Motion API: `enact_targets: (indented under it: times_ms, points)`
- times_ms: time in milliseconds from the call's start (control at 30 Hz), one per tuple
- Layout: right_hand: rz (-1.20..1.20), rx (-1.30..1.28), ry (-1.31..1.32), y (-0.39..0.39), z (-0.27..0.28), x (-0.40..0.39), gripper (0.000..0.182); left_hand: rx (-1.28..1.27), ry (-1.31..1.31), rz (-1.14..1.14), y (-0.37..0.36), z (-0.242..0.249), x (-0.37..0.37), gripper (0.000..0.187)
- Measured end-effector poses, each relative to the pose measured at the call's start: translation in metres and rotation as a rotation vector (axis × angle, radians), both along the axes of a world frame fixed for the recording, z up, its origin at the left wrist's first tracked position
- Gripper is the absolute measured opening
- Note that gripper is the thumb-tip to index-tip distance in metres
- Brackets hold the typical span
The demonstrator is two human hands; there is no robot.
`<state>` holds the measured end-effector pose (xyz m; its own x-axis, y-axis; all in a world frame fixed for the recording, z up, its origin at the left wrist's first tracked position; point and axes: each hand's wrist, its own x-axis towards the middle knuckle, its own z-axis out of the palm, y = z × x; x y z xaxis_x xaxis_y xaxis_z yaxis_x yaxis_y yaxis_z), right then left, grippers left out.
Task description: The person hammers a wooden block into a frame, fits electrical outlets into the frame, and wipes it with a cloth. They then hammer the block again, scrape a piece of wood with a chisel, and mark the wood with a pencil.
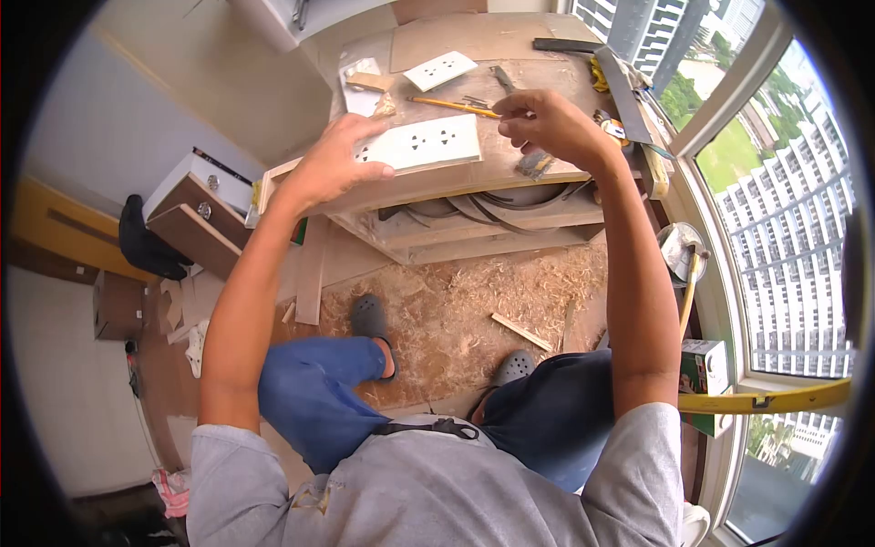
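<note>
My left hand (333,169) grips a white outlet plate (428,141) by its left end, thumb across the front face. The plate has several dark socket holes and a thin wood-coloured edge along its right and bottom sides. It is held tilted toward me at the front of the workbench (547,77). To the right, my right hand (556,132) has its fingers curled together at the right end of a yellow pencil (453,107). Behind the pencil lies a second white outlet plate (440,70) on the benchtop.
Wood offcuts (369,82) and a dark-handled tool (503,79) lie on the bench. Black cables (492,205) fill the shelf below. Shavings (437,301) cover the floor around my feet. A yellow spirit level (766,399) extends by the window at right; an open drawer unit (205,196) stands left.
</note>
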<state>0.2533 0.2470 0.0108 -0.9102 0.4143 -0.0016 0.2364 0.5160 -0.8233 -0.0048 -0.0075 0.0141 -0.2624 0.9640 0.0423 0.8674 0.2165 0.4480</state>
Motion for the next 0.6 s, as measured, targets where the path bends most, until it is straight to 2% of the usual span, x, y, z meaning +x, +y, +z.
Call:
enact_targets:
  times_ms: [100, 167, 233, 267, 300, 367, 400, 433, 500, 533, 567, 600]
  points:
    - [0.081, 0.16, 0.021, -0.022, 0.003, -0.011, 0.057, 0.057, 0.068, 0.005, -0.006, 0.0, 0.006, 0.094]
    - [0.023, 0.175, 0.06, -0.032, 0.0, -0.015, 0.064, 0.146, 0.112, 0.067, -0.025, 0.009, 0.006, 0.094]
    - [0.087, 0.269, 0.072, -0.032, 0.002, -0.019, 0.066, 0.346, -0.209, 0.175, -0.046, 0.019, -0.002, 0.078]
    - [0.095, 0.261, 0.075, -0.036, 0.004, -0.018, 0.063, 0.457, -0.166, 0.239, -0.064, 0.022, -0.007, 0.063]
    - [0.088, 0.222, 0.078, -0.043, 0.012, -0.016, 0.059, 0.48, -0.158, 0.277, -0.084, 0.023, -0.015, 0.063]
    - [0.035, 0.303, 0.126, -0.035, 0.01, -0.023, 0.054, 0.561, -0.277, 0.443, -0.13, 0.018, -0.032, 0.046]
    - [0.034, 0.291, 0.129, -0.032, 0.015, -0.028, 0.052, 0.564, -0.215, 0.479, -0.151, 0.02, -0.037, 0.03]
    - [0.023, 0.281, 0.128, -0.03, 0.02, -0.032, 0.05, 0.574, -0.22, 0.489, -0.161, 0.017, -0.041, 0.03]
    - [-0.013, 0.264, 0.109, -0.023, 0.026, -0.048, 0.046, 0.447, -0.422, 0.478, -0.176, 0.008, -0.037, 0.029]
    - [0.007, 0.27, 0.09, -0.009, 0.026, -0.06, 0.045, 0.371, -0.102, 0.36, -0.168, 0.017, -0.019, 0.036]
    - [0.024, 0.278, 0.071, 0.002, 0.026, -0.074, 0.044, 0.382, -0.117, 0.354, -0.157, 0.013, -0.01, 0.036]
    - [0.042, 0.28, 0.059, 0.01, 0.023, -0.089, 0.044, 0.376, 0.037, 0.283, -0.144, 0.009, -0.003, 0.039]
